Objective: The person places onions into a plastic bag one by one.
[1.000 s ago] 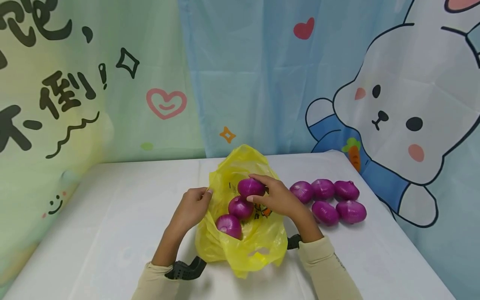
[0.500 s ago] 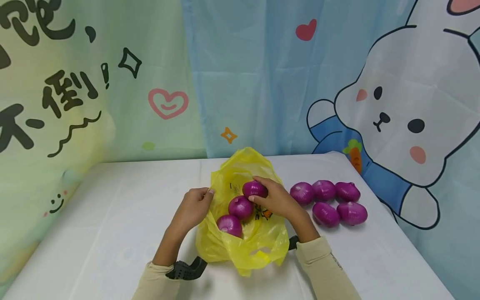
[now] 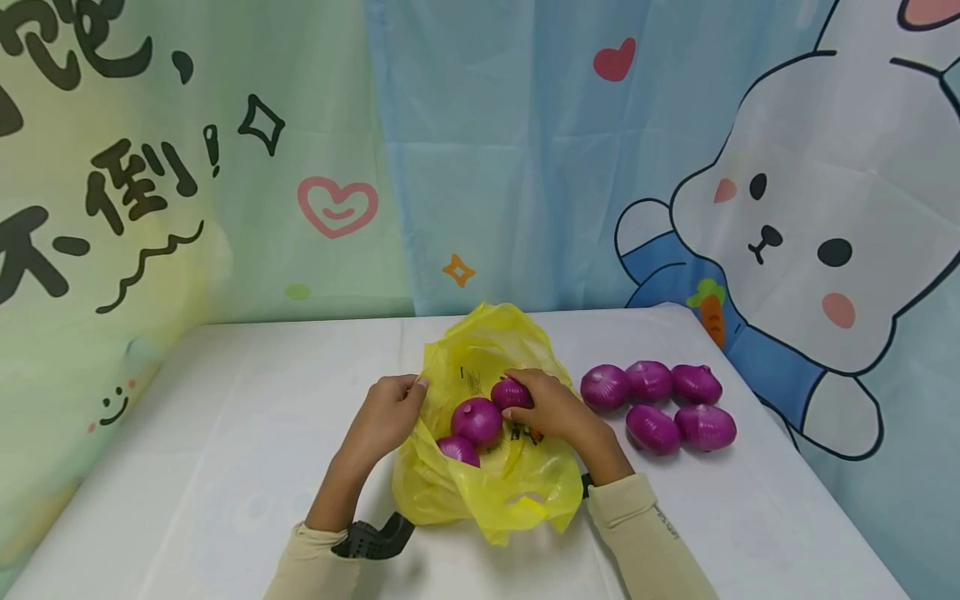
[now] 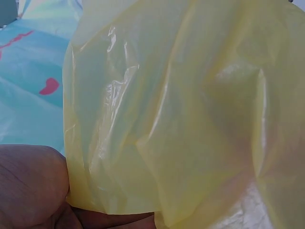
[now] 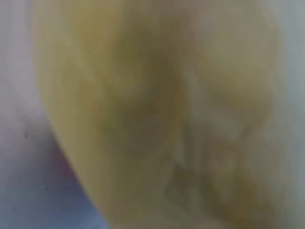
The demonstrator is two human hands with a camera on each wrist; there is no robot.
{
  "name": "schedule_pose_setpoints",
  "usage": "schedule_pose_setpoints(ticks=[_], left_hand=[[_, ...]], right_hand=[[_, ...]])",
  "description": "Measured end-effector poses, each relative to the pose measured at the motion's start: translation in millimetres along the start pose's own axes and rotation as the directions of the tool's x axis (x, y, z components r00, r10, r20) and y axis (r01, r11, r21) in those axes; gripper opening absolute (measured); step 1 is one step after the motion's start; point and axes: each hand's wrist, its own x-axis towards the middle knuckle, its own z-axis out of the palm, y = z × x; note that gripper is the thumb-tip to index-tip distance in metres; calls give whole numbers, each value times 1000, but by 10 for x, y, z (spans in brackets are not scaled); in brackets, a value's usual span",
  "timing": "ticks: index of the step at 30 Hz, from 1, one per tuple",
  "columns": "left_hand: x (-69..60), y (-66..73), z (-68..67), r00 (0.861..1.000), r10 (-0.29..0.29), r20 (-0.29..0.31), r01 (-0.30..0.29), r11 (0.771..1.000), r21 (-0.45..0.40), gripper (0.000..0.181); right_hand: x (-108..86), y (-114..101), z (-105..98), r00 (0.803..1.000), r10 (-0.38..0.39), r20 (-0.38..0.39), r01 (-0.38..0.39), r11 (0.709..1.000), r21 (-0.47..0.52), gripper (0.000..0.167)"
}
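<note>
A yellow plastic bag (image 3: pixel 525 492) lies on the table with its mouth spread wide. My left hand (image 3: pixel 390 412) pinches the bag's left rim; the left wrist view shows the thumb against the plastic (image 4: pixel 114 119). My right hand (image 3: pixel 555 408) reaches into the mouth and holds a purple onion (image 3: pixel 512 394) between thumb and fingers. Beside that one, a second onion (image 3: pixel 477 420) rests in the bag, and a third onion (image 3: pixel 458 450) is partly covered by the near rim. Blurred yellow plastic (image 5: pixel 128 109) fills the right wrist view, so the hand there is hidden.
Several purple onions (image 3: pixel 651 429) stand in two short rows right of the bag, close to the right forearm. A white cloth covers the table (image 3: pixel 247 433). Behind it hangs a printed curtain (image 3: pixel 480 158).
My right hand has lowered the onion further into the bag, slightly to the right. The bag's far rim has sunk a little, and the near rim covers more of the lowest onion.
</note>
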Motion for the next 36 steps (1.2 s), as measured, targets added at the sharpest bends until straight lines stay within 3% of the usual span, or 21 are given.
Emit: schedule_pose_setpoints(ticks=[11,16,22,28,36], left_hand=[[-1,-11,-20,1000,1,-3,-1,1000,9,36],[-9,-16,-27,1000,7,-6,-7,1000,-6,35],[-3,-9,-37,1000,15,-10,-15,1000,5,36],[9,-17,-53,1000,14,-15,-14,1000,13,34],[10,-23,-49,1000,7,-11,-7,1000,-1,35]], right_hand=[[-60,-115,-151,996,-74,-57,79,992,102,60],[-157,-106,-314,986,-95,-139,121,974,193,53],[-326,84,-466,964,-66,-256,141,947,289,46],[-567,285,-615,947,25,-321,55,970,239,46],[-915,561,-775,943,110,-316,-79,991,110,57]])
